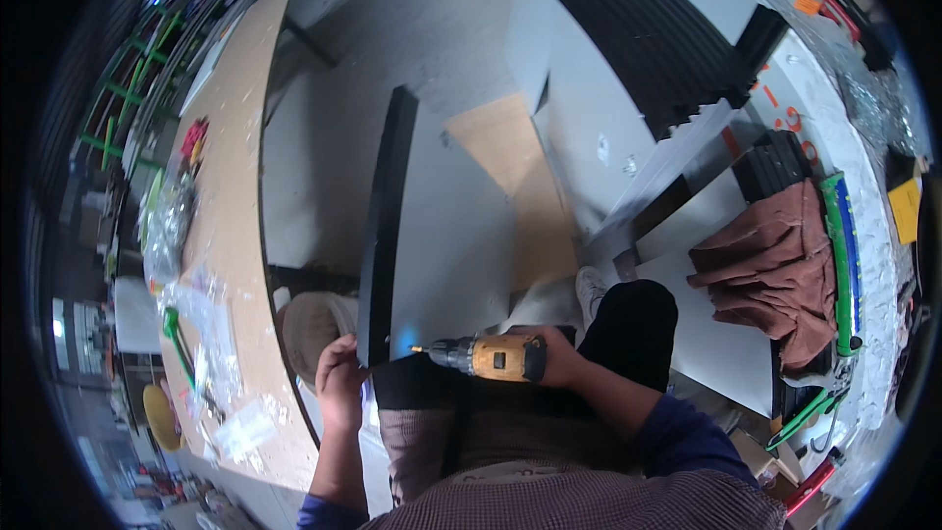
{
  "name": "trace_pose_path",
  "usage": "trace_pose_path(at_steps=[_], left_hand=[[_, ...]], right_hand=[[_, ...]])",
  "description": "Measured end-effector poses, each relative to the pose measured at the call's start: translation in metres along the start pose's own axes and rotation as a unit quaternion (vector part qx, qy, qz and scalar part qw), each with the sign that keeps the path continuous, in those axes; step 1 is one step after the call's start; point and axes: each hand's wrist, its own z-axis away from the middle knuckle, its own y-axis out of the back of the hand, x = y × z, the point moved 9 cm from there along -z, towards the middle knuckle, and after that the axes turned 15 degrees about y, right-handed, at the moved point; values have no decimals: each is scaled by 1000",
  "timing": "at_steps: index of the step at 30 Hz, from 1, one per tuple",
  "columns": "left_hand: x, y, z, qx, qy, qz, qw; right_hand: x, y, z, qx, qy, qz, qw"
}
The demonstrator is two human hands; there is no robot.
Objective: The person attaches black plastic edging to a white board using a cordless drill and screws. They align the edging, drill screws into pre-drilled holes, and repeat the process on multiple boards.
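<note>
A long black bar (pixel 385 206) with a squared profile stretches away from me, its near end at my lap. My left hand (pixel 339 375) is closed at that near end, fingers curled against the bar's left side; part of the grip is hidden. In my right hand (pixel 564 358) is a yellow and black cordless drill (pixel 497 357), held sideways. Its bit (pixel 417 348) points left toward the bar, with a small gap between them. A bluish glow falls on the surface by the tip.
To my left runs a long wooden table (pixel 231 186) with plastic bags (pixel 172 216) and a green-handled tool (pixel 177 339). A bucket-like container (pixel 319 324) stands below its edge. On the right are stacked black ribbed profiles (pixel 653 34), a brown cloth (pixel 770 275) and green-handled pliers (pixel 819 402).
</note>
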Motion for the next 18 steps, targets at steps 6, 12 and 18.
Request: trace_pose_path(at_steps=[6,12,18], left_hand=[[42,-62,-11,73,-38,-408,909],[71,-95,-62,58,13,-416,907],[94,-125,-167,69,81,-366,924]], right_hand=[[4,37,4,184,9,-124,975],[5,96,20,379,-32,-51,923],[15,117,40,497,-45,-148,854]])
